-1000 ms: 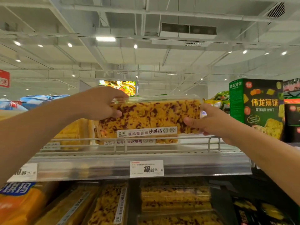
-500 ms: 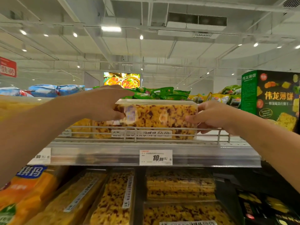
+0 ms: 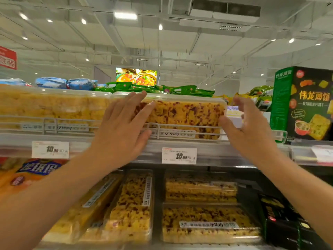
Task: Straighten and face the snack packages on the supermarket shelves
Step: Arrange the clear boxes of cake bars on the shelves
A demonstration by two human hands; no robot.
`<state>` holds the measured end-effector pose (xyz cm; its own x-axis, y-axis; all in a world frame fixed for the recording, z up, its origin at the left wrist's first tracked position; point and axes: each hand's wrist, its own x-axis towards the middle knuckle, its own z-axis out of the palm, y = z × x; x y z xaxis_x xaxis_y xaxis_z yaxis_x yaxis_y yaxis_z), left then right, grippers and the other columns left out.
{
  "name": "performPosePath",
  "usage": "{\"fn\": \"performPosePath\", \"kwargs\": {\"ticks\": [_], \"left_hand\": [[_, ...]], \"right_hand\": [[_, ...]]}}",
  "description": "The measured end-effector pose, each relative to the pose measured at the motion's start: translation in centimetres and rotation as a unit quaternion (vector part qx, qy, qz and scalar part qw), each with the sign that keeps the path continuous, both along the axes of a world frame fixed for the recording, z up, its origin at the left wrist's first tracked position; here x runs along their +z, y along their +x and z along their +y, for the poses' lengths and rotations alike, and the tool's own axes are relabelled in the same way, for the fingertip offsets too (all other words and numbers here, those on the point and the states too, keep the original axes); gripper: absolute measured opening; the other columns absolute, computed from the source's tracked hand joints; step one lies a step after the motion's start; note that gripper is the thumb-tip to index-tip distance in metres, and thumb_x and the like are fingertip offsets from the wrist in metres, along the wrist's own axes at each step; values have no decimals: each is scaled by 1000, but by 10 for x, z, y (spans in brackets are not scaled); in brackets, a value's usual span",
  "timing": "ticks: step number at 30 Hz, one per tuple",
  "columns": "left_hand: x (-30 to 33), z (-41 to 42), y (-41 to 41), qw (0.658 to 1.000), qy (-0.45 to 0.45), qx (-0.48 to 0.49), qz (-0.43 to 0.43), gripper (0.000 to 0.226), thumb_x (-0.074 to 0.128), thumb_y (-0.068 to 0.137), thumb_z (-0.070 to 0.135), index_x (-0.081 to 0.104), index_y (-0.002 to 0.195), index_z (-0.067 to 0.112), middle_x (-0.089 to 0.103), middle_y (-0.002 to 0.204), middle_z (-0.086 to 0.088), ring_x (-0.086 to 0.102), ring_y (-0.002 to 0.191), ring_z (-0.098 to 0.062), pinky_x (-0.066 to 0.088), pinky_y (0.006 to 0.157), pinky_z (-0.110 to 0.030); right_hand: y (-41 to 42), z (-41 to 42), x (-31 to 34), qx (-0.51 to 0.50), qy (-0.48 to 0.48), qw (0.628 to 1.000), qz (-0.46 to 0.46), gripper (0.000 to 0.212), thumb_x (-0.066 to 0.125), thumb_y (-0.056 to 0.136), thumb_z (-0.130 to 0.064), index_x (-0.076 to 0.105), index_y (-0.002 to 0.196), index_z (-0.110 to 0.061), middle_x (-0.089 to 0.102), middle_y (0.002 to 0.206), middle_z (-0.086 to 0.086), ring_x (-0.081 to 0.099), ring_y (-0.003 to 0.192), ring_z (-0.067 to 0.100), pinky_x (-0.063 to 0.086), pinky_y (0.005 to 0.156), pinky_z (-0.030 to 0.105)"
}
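The snack box, a clear tub of yellow cake flecked with red, is sitting on the top shelf behind the wire rail, long side facing out, its label strip showing just below the rail's upper bar. A plain yellow box is lying just beside it on the left.

The left hand is lying flat over the box's left end, fingers straight and spread, touching the front face and lid edge and gripping nothing. The right hand is standing open at the box's right end, fingers loosely extended and holding nothing; the thumb is sitting at the lower right corner, though contact cannot be confirmed owing to blur.

A price tag reading 10.90 is hanging on the shelf edge under the box. A green carton is standing well to the right. Green packets are lying behind. More boxes are filling the lower shelf.
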<state>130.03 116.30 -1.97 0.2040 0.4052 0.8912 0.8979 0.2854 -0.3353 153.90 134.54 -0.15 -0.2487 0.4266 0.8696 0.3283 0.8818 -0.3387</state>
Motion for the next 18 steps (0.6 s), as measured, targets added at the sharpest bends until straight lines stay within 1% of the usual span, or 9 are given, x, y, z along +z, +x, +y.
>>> {"fn": "performPosePath", "kwargs": {"ticks": [1, 3, 6, 9, 11, 14, 16, 18], "left_hand": [[-16, -1, 0, 1000, -2, 1, -1, 58, 50, 91, 35, 44, 142, 8, 36, 150, -20, 29, 138, -38, 18, 114, -50], [-42, -2, -3, 1000, -11, 17, -12, 57, 46, 94, 37, 44, 143, 8, 33, 153, -20, 26, 142, -37, 15, 116, -49], [-69, -5, -10, 997, -25, 57, -34, 52, 41, 99, 34, 43, 145, 11, 28, 156, -19, 24, 145, -36, 20, 116, -53], [-84, -7, -19, 995, -44, 79, -35, 50, 35, 102, 31, 35, 150, 15, 25, 158, -17, 23, 146, -35, 22, 115, -55], [-85, -6, -21, 995, -46, 78, -32, 49, 34, 102, 29, 35, 149, 15, 26, 158, -16, 26, 145, -35, 23, 115, -55], [-82, -10, -16, 994, -56, 73, -50, 50, 36, 101, 26, 34, 150, 14, 25, 158, -15, 23, 146, -34, 20, 116, -55], [-92, -17, -8, 993, -57, 49, -88, 50, 39, 99, 25, 37, 148, 13, 25, 158, -14, 20, 147, -32, 18, 118, -52], [-118, -30, 6, 985, -40, 0, -165, 48, 41, 97, 28, 46, 142, 11, 30, 156, -12, 25, 145, -26, 19, 115, -44]], "right_hand": [[-3, -11, -19, 9, 58, 998, 4, 52, 55, 94, -40, 34, 140, -27, 40, 148, 0, 36, 135, 19, 32, 107, 38], [-13, -29, -58, 30, 140, 989, -47, 49, 50, 95, -33, 36, 141, -25, 30, 155, 1, 23, 144, 20, 21, 115, 41], [-36, -46, -101, 35, 197, 971, -133, 50, 51, 95, -26, 41, 142, -16, 25, 158, 8, 13, 148, 23, 17, 119, 46], [-52, -48, -122, 4, 204, 963, -174, 56, 54, 93, -25, 39, 145, -12, 17, 159, 14, 6, 149, 29, 11, 119, 53], [-57, -44, -129, -20, 217, 957, -189, 61, 58, 90, -21, 38, 146, -10, 12, 160, 16, 1, 149, 31, 7, 119, 54], [-60, -42, -134, -30, 230, 954, -190, 70, 62, 85, -16, 34, 148, -10, 9, 160, 17, 1, 149, 34, 5, 119, 54], [-61, -44, -139, -20, 216, 960, -179, 70, 62, 84, -13, 34, 148, -9, 9, 160, 17, 1, 149, 34, 6, 119, 55], [-60, -51, -153, 40, 178, 971, -152, 60, 61, 85, -12, 44, 143, -8, 14, 160, 15, 5, 149, 31, 13, 118, 55]]}}
